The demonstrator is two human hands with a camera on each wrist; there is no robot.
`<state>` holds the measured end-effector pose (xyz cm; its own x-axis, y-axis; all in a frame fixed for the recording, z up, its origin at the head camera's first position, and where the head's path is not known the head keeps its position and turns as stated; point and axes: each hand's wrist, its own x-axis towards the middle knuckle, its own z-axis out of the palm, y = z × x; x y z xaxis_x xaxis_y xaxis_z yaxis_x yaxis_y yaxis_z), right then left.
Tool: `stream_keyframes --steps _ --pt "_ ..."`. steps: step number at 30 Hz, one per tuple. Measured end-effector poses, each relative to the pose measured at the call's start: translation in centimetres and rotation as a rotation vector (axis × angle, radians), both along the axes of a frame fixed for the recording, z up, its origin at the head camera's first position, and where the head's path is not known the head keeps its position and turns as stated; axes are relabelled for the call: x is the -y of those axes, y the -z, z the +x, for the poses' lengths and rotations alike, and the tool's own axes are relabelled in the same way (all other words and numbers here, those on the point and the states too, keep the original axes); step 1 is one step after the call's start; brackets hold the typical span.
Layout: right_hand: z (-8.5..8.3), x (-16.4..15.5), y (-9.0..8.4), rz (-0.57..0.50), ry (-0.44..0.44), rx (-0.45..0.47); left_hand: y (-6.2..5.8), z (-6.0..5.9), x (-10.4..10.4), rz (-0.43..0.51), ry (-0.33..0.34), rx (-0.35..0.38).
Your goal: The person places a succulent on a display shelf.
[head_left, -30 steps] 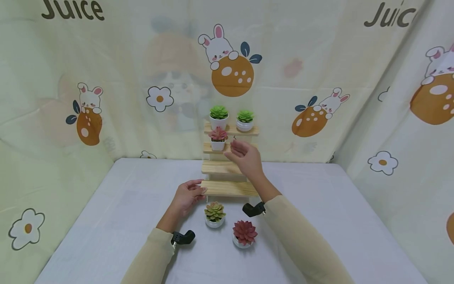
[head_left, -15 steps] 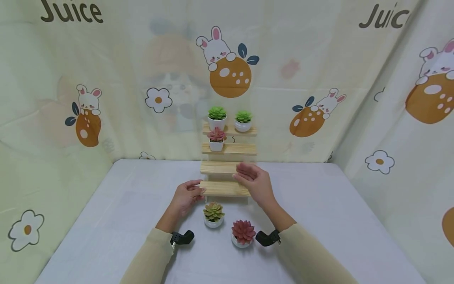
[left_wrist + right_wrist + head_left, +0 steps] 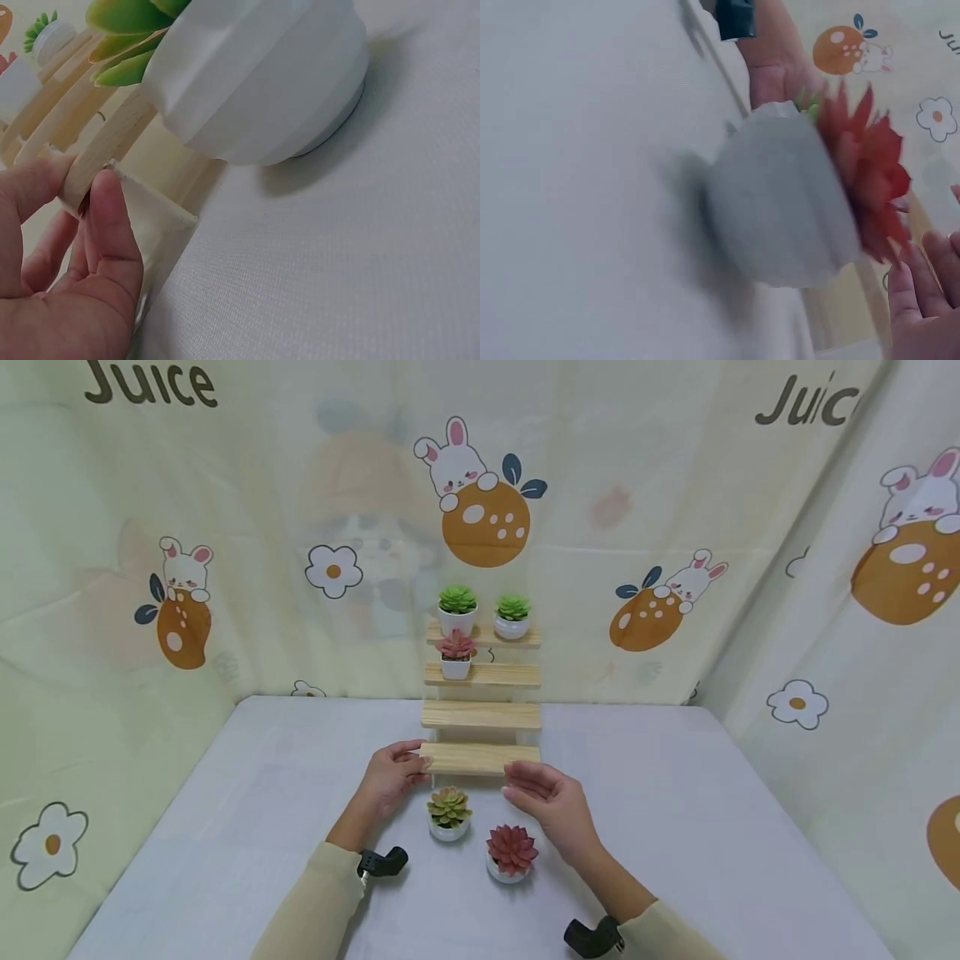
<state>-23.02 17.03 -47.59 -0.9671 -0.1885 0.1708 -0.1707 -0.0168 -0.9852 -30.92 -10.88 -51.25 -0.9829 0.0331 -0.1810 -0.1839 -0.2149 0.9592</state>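
Note:
My left hand (image 3: 392, 779) pinches the left end of the lowest board of a stepped wooden plant stand (image 3: 468, 758); the left wrist view shows thumb and fingers on either side of the board's end. The right hand (image 3: 553, 807), holding nothing, is by the lowest board's right end, its fingers loosely bent. In front of the stand, a yellow-green potted succulent (image 3: 448, 810) and a dark red potted succulent (image 3: 512, 853) stand on the table. The red one's white pot (image 3: 784, 199) fills the middle of the right wrist view.
Two green potted succulents, one left (image 3: 457, 608) and one right (image 3: 512, 615), occupy the top board. A pink potted succulent (image 3: 456, 653) sits on the second board's left side. A white cloth covers the table (image 3: 300, 777); a printed curtain (image 3: 600, 460) hangs behind.
The right hand has come down from near the second board, past the third, to the lowest board's right end. My left hand keeps its hold on the stand.

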Motion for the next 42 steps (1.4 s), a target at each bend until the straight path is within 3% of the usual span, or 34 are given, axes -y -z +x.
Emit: stream_keyframes --steps 10,19,26,42 --pt "2.8 -1.3 1.8 0.056 -0.28 0.041 0.2 -0.1 -0.1 -0.009 -0.004 0.004" --pt "4.1 -2.2 3.3 0.145 -0.406 0.03 -0.3 0.1 0.0 -0.021 -0.002 0.03" --pt "4.5 -2.2 3.7 0.135 -0.379 0.062 -0.2 0.0 0.0 -0.021 0.005 0.029" --pt "4.7 -1.9 4.1 0.265 -0.281 0.061 0.1 0.0 -0.1 -0.024 -0.008 0.038"
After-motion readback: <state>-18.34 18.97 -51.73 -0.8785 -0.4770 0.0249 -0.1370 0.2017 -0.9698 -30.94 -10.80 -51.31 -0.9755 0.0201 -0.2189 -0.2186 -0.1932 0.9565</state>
